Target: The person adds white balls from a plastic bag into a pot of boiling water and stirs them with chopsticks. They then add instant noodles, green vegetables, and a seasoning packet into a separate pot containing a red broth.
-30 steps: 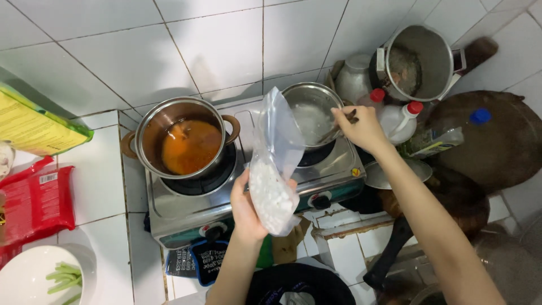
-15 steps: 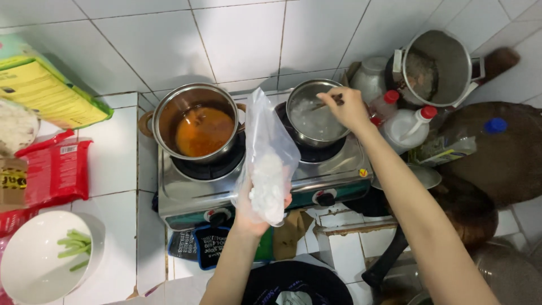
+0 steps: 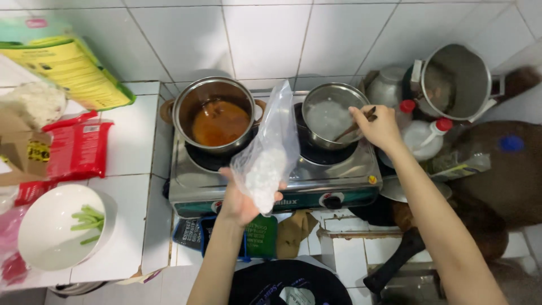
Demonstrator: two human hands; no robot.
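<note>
— What can't you make out from up here?
— My left hand [image 3: 240, 200] hides the bottom of the clear bag [image 3: 265, 155], and the white stuff inside is too blurred to name.
— And the small pot [image 3: 328, 116]?
— My right hand [image 3: 379, 127] covers the utensil's [image 3: 349, 131] top; its cloudy contents I can't tell.

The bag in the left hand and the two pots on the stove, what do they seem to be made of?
The bag, held by the left hand, looks like thin clear plastic: it is see-through and crinkled, with white content visible inside. The left pot and the right pot look like polished steel: silvery, shiny walls with reflections. The right hand holds dark sticks, possibly wood.
</note>
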